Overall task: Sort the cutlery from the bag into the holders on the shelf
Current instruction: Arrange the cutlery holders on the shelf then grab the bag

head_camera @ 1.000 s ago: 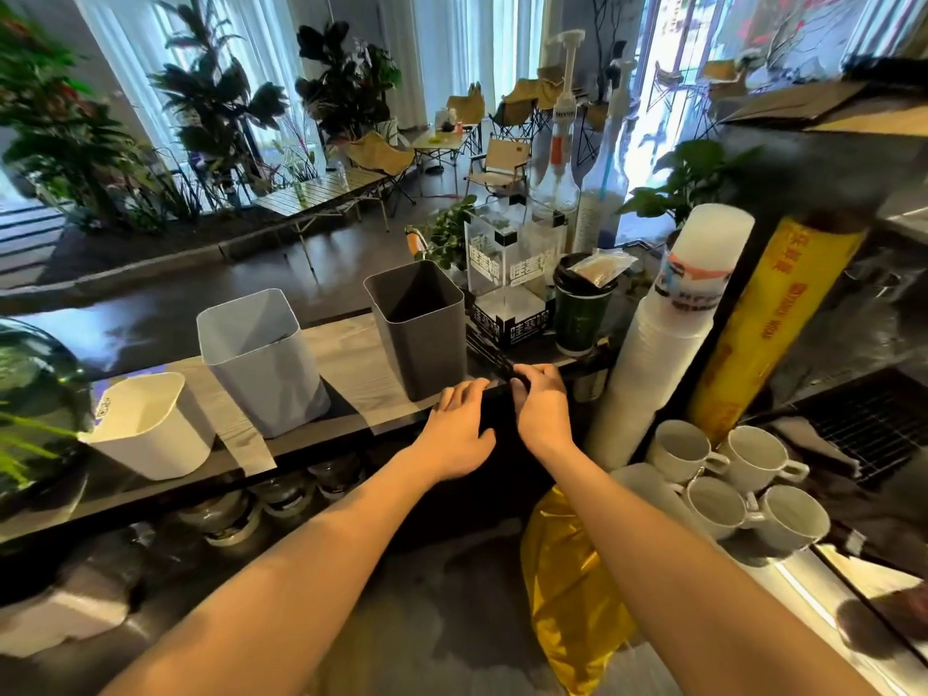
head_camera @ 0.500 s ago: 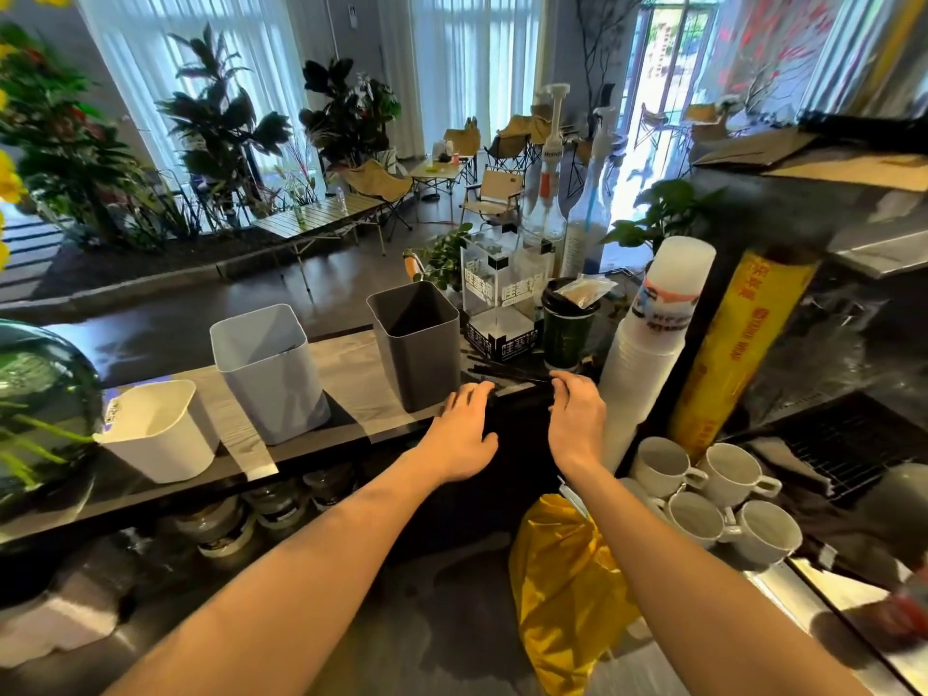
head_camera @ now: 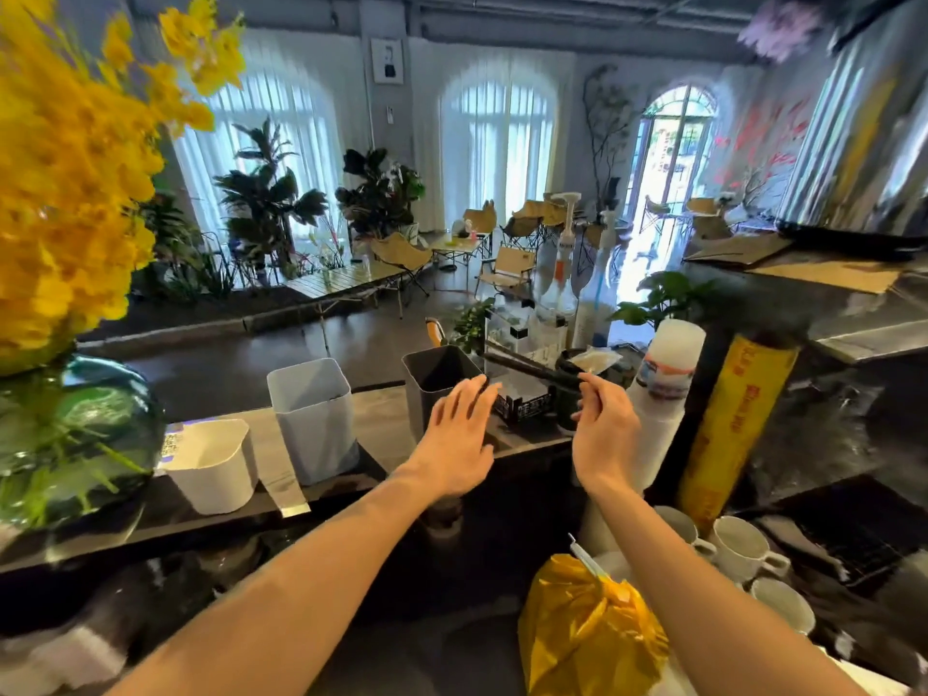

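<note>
Three holders stand on the dark shelf (head_camera: 381, 434): a white one (head_camera: 208, 464) at the left, a light grey one (head_camera: 314, 419) in the middle and a dark grey one (head_camera: 437, 379) at the right. My right hand (head_camera: 605, 434) pinches the near end of a bundle of long black cutlery (head_camera: 527, 369), which slants up and left toward the dark grey holder's rim. My left hand (head_camera: 459, 434) hovers with straight fingers in front of that holder, fingertips near the bundle's far end. The yellow bag (head_camera: 587, 630) lies low on the counter with a pale utensil (head_camera: 585, 555) sticking out.
A green glass vase (head_camera: 75, 439) with yellow flowers stands at the shelf's left end. To the right are a stack of white cups (head_camera: 663, 394), a yellow roll (head_camera: 733, 429), white mugs (head_camera: 743, 545), a black cup (head_camera: 570, 409) and pump bottles (head_camera: 562, 273).
Both hands rose off the shelf edge. My right hand lifted the black cutlery from the shelf toward the dark grey holder. The view tilted upward.
</note>
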`<state>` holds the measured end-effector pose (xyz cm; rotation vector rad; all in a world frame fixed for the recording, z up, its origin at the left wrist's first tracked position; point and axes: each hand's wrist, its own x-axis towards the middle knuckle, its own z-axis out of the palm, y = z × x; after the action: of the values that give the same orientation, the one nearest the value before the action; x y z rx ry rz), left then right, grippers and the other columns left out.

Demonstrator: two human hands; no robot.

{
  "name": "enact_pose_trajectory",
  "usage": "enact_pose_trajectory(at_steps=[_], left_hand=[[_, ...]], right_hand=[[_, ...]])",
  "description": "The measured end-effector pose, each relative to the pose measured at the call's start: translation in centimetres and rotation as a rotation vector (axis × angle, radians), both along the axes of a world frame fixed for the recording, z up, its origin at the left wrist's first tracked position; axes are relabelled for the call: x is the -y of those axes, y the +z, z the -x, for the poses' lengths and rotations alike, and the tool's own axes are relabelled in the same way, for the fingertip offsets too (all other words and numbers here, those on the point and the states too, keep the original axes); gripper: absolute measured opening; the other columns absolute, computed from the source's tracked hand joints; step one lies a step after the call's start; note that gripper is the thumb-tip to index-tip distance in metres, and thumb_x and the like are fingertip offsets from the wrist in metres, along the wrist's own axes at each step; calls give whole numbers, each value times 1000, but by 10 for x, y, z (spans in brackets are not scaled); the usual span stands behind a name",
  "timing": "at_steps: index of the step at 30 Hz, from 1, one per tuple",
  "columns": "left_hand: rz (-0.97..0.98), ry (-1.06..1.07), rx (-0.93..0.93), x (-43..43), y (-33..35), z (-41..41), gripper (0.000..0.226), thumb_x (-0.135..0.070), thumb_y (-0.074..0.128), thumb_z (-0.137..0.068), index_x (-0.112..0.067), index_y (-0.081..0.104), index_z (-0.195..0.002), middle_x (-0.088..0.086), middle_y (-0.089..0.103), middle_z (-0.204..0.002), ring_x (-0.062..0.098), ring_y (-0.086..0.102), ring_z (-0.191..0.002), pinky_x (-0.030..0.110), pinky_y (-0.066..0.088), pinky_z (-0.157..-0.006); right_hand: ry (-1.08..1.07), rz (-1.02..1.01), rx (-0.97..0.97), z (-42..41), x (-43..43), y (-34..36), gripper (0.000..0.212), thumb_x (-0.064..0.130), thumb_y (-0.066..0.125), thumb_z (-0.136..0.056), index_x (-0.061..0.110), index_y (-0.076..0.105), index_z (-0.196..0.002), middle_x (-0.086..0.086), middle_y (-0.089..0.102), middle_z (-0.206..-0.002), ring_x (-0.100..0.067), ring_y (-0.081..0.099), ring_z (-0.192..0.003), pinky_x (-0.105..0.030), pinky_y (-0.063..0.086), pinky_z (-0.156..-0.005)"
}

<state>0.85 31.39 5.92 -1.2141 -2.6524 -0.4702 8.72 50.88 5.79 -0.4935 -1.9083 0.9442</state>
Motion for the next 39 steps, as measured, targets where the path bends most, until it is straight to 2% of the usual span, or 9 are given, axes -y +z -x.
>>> enact_pose_trajectory(at_steps=[4,8,12,15,17,20,30,34,39], left_hand=[[-18,82,25,21,11,11,86,-29,55,-96,-22,-3,-161,-1,-7,-166,24,-9,-155,46,0,-124],[33,147,105,40,13,24,89,-25,55,-95,-23,-4,-161,-2,-11,-168,24,-13,-155,46,-2,-123],[93,142,154,46,10,34,91,-21,56,-92,-24,-3,-161,-1,-10,-169,24,-12,-155,45,-1,-125],[175,137,130,46,4,36,89,-22,55,-93,-21,-2,-162,0,-10,-169,25,-15,-155,48,1,-125],[214,137,102,48,3,39,89,-23,55,-94,-19,-2,-162,1,-12,-169,26,-16,-155,48,1,-126],[222,125,110,47,1,42,88,-22,55,-94,-18,0,-162,1,-13,-169,25,-17,-154,48,-1,-126],[255,141,116,47,-1,34,88,-20,54,-94,-22,-1,-162,0,-26,-166,25,-27,-152,47,-9,-123],[280,136,113,44,4,27,90,-16,55,-93,-25,-2,-162,0,-30,-165,26,-30,-150,49,-11,-122],[301,129,51,39,0,17,92,-17,56,-90,-23,-1,-162,4,-30,-165,29,-33,-149,50,-12,-122]], right_hand=[[64,-68,-19,22,18,15,25,13,50,-106,7,67,-122,-5,66,-109,-20,65,-94,-30,52,-86],[135,-156,40,49,41,24,25,11,52,-105,6,67,-124,-7,66,-116,-16,60,-106,-22,41,-92],[221,-210,83,76,55,22,27,10,56,-103,9,65,-128,-6,67,-119,-19,60,-112,-31,47,-100],[276,-89,122,91,60,22,30,12,60,-101,13,62,-131,-3,68,-118,-18,62,-111,-35,51,-100],[317,-28,146,100,62,21,25,11,61,-100,14,61,-124,-2,68,-112,-18,63,-106,-34,52,-95],[366,-46,194,108,60,18,19,10,60,-100,14,64,-118,-2,68,-111,-16,63,-104,-27,50,-91],[390,-25,211,100,56,12,23,15,55,-104,14,68,-123,2,71,-112,-10,62,-104,-26,50,-94],[390,52,197,94,54,18,24,14,52,-106,17,65,-125,7,67,-111,-7,60,-103,-19,45,-88],[402,76,218,86,51,10,27,14,53,-105,16,64,-129,3,68,-120,-10,62,-109,-24,50,-93]])
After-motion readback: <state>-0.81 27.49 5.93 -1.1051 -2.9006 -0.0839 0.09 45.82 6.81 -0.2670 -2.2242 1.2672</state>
